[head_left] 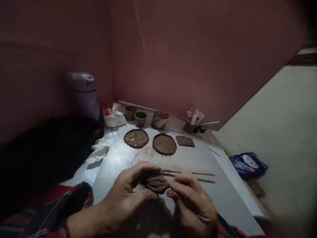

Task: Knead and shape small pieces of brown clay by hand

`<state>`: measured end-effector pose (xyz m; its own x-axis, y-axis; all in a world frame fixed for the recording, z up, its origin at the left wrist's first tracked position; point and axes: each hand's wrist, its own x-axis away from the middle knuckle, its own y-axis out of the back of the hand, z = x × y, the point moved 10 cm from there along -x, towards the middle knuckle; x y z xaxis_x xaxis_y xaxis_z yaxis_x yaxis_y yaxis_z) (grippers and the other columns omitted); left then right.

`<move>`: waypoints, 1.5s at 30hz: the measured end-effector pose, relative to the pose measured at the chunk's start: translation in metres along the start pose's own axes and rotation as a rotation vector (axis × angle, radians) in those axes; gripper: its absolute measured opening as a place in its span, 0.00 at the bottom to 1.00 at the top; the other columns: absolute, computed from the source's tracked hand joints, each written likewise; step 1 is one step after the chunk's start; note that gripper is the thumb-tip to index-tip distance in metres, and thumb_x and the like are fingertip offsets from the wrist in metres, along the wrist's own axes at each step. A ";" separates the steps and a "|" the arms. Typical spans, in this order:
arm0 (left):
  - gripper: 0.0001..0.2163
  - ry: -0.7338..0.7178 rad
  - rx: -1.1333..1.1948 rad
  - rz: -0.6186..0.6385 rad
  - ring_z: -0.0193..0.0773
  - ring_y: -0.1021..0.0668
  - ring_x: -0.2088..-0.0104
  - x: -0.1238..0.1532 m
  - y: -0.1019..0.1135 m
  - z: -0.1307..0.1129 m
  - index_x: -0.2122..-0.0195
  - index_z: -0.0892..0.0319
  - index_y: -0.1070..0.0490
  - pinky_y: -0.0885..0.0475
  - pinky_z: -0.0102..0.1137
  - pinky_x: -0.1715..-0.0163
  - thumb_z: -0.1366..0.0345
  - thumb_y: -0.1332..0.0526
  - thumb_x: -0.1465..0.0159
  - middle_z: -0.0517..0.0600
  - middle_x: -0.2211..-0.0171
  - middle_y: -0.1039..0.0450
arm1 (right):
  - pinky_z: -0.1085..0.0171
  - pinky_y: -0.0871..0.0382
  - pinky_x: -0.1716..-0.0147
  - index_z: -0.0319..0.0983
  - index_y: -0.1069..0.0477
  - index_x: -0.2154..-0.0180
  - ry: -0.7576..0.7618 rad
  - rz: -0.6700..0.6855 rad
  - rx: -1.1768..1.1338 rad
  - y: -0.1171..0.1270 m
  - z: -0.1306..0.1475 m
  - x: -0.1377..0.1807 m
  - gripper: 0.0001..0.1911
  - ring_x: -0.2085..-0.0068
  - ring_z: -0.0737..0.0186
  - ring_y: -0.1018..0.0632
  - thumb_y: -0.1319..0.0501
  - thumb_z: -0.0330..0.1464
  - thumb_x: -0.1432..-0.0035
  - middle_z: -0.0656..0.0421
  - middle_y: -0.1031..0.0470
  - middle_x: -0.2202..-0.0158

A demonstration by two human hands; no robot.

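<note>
A lump of dark brown clay (156, 183) with creases on its surface is held above the white board. My left hand (128, 190) curves around it, fingers over the top and thumb below. The fingertips of my right hand (192, 201) press on the lump's right side. Just beyond my hands lie a thin wooden stick (203, 173) and a darker stick (206, 180). Farther back are a round brown clay disc (164, 144) with a raised rim, another disc with yellow marks (136, 138), and a brown rectangular slab (185, 141).
Two small cups (140, 119) and a larger bowl (160, 120) stand along the wall. A holder with brushes and tools (190, 126) is at the back right. White tissue (100, 148) lies left of the board (230, 201). A dark blue packet (249, 164) rests beyond the right edge.
</note>
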<state>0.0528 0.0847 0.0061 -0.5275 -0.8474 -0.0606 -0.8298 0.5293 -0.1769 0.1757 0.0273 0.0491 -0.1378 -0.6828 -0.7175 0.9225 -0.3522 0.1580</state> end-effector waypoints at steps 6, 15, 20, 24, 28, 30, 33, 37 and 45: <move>0.12 -0.055 -0.068 0.004 0.37 0.23 0.57 0.002 -0.001 -0.003 0.60 0.58 0.34 0.27 0.28 0.58 0.76 0.38 0.43 0.47 0.62 0.24 | 0.68 0.25 0.68 0.45 0.28 0.50 -0.010 0.073 0.090 -0.002 -0.002 0.008 0.17 0.65 0.63 0.24 0.40 0.29 0.41 0.57 0.28 0.65; 0.15 -0.181 -0.316 0.106 0.42 0.24 0.54 0.007 -0.004 -0.005 0.51 0.55 0.36 0.27 0.31 0.59 0.72 0.40 0.39 0.51 0.53 0.28 | 0.65 0.28 0.67 0.42 0.27 0.55 -0.004 0.184 0.053 -0.013 -0.003 0.008 0.15 0.64 0.63 0.25 0.40 0.23 0.44 0.58 0.31 0.65; 0.16 -0.163 -0.323 0.081 0.43 0.23 0.55 0.006 -0.003 -0.004 0.52 0.55 0.37 0.25 0.32 0.59 0.72 0.39 0.40 0.52 0.54 0.27 | 0.68 0.30 0.70 0.40 0.25 0.64 0.013 0.140 0.153 -0.009 0.002 0.004 0.07 0.67 0.65 0.26 0.38 0.24 0.44 0.60 0.31 0.69; 0.15 -0.154 -0.314 0.072 0.43 0.23 0.56 0.006 -0.004 -0.006 0.53 0.56 0.36 0.25 0.32 0.61 0.72 0.38 0.41 0.52 0.56 0.26 | 0.69 0.31 0.71 0.39 0.25 0.68 0.010 0.138 0.184 -0.010 0.002 0.001 0.04 0.69 0.65 0.26 0.39 0.26 0.43 0.60 0.31 0.71; 0.16 -0.153 -0.305 0.066 0.43 0.23 0.55 0.007 -0.003 -0.005 0.53 0.55 0.35 0.25 0.31 0.61 0.72 0.38 0.42 0.51 0.56 0.26 | 0.70 0.30 0.71 0.42 0.24 0.67 -0.006 0.089 0.129 -0.006 0.000 0.002 0.04 0.69 0.66 0.26 0.38 0.28 0.42 0.60 0.31 0.71; 0.16 -0.157 -0.283 0.061 0.43 0.24 0.55 0.007 -0.003 -0.005 0.52 0.54 0.36 0.24 0.31 0.61 0.72 0.39 0.41 0.50 0.56 0.25 | 0.70 0.29 0.72 0.45 0.24 0.61 -0.003 0.078 0.095 -0.005 -0.001 0.004 0.07 0.68 0.66 0.25 0.39 0.30 0.41 0.60 0.31 0.69; 0.16 -0.159 -0.272 0.065 0.41 0.23 0.56 0.007 -0.003 -0.005 0.52 0.52 0.35 0.25 0.30 0.61 0.72 0.40 0.40 0.49 0.56 0.25 | 0.70 0.28 0.73 0.48 0.26 0.53 0.001 0.115 0.090 -0.006 -0.002 0.006 0.13 0.67 0.64 0.24 0.42 0.32 0.39 0.59 0.29 0.66; 0.20 -0.164 -0.338 0.067 0.38 0.23 0.56 0.008 -0.002 -0.006 0.52 0.49 0.34 0.26 0.28 0.59 0.78 0.40 0.43 0.46 0.55 0.26 | 0.68 0.27 0.68 0.46 0.27 0.52 0.005 0.171 0.096 -0.011 -0.002 0.006 0.14 0.63 0.63 0.24 0.42 0.32 0.39 0.57 0.30 0.63; 0.20 -0.281 -0.475 0.066 0.39 0.23 0.57 0.008 -0.003 -0.016 0.52 0.54 0.33 0.27 0.29 0.59 0.77 0.39 0.46 0.49 0.57 0.25 | 0.66 0.28 0.67 0.42 0.27 0.58 -0.031 0.240 0.083 -0.019 -0.006 0.007 0.12 0.63 0.63 0.24 0.40 0.24 0.43 0.58 0.29 0.64</move>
<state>0.0485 0.0774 0.0214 -0.5665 -0.7562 -0.3274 -0.8216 0.4879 0.2948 0.1596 0.0329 0.0373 0.0694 -0.7717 -0.6321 0.8976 -0.2282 0.3771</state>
